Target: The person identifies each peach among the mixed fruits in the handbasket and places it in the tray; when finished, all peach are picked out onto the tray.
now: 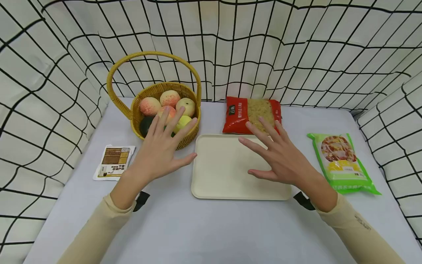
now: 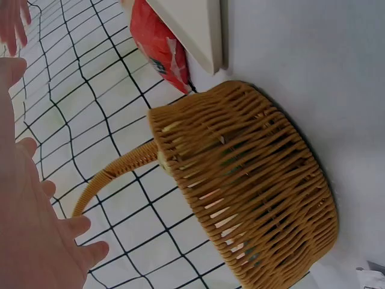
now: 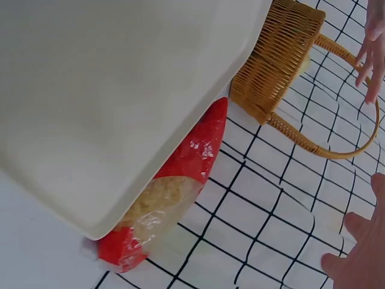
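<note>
My left hand (image 1: 160, 149) is raised with fingers spread, overlapping the front of the wicker basket (image 1: 133, 113) in the head view. Peaches (image 1: 150, 106), a yellow-green fruit (image 1: 182, 123) and a dark green one (image 1: 145, 125) lie inside the basket. Fingers also spread, my right hand (image 1: 280, 157) hovers over the right part of a cream rectangular tray (image 1: 224, 168). Neither hand holds anything. Behind the tray lies a red bag of pasta (image 1: 260, 110), its clear window showing the yellow contents. The left wrist view has the basket's woven side (image 2: 258, 186) beside my hand.
A green food packet (image 1: 343, 161) lies on the right of the white-covered table (image 1: 230, 231). On the left is a small white and brown packet (image 1: 115, 162). Black netting over white cloth encloses the back and both sides. The basket's tall handle (image 1: 155, 53) arches upward.
</note>
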`<state>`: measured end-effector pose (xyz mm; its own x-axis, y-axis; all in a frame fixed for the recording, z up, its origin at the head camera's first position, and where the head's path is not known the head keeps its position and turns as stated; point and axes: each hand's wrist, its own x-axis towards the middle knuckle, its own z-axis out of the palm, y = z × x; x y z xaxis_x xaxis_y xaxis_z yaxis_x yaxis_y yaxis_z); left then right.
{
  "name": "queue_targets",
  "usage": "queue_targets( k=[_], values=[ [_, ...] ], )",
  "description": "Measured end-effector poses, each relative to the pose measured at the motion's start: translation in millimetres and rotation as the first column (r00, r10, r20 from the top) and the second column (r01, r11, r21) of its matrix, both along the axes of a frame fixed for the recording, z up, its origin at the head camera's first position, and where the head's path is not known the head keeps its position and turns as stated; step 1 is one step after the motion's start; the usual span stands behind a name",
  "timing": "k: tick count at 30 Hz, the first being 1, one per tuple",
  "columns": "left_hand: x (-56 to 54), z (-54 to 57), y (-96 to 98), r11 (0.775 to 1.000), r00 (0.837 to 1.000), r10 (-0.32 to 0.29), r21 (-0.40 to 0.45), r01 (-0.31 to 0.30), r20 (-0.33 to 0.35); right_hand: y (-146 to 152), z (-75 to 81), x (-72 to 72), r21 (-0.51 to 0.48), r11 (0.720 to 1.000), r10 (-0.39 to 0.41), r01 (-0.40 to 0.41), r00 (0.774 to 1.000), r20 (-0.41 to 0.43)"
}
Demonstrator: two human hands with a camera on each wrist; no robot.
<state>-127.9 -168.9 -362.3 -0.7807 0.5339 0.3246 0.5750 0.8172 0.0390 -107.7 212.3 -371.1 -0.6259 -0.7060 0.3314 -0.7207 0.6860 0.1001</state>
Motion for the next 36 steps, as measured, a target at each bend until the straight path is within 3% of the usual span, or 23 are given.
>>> queue_targets(
  k=[6,13,20,23,27,30,33,36],
  values=[
    [-17.6,-1.1,-1.4,0.999,0.994,0.016,0.034,-0.020,0.110,18,-5.4,7.6,-0.018,0.999,-0.049,0.051,0.995,0.091],
    [-33.7,6.1,-6.6,0.985,0.976,0.020,0.164,-0.057,0.218,43,-16.9,17.5,-0.055,0.992,-0.100,0.115,0.971,0.219],
    [-47.6,12.9,-13.9,0.961,0.947,0.009,0.259,-0.097,0.321,70,-32.3,36.7,-0.080,0.981,-0.150,0.178,0.951,0.271],
    [-51.9,13.6,-19.1,0.944,0.930,-0.013,0.312,-0.110,0.368,77,-39.6,43.5,-0.088,0.973,-0.176,0.213,0.934,0.310],
    [-57.8,15.8,-26.8,0.909,0.907,-0.072,0.402,-0.112,0.415,85,-48.2,51.6,-0.072,0.959,-0.224,0.273,0.890,0.397],
    [-64.3,20.3,-32.2,0.845,0.865,-0.162,0.520,-0.126,0.474,91,-56.5,58.6,-0.050,0.951,-0.250,0.304,0.858,0.449],
    [-71.9,24.4,-39.4,0.751,0.799,-0.254,0.631,-0.192,0.545,96,-64.7,64.5,-0.041,0.947,-0.259,0.318,0.836,0.484],
    [-79.8,27.6,-46.0,0.697,0.738,-0.284,0.660,-0.280,0.613,98,-70.5,69.1,-0.034,0.943,-0.268,0.330,0.818,0.509]
  ],
)
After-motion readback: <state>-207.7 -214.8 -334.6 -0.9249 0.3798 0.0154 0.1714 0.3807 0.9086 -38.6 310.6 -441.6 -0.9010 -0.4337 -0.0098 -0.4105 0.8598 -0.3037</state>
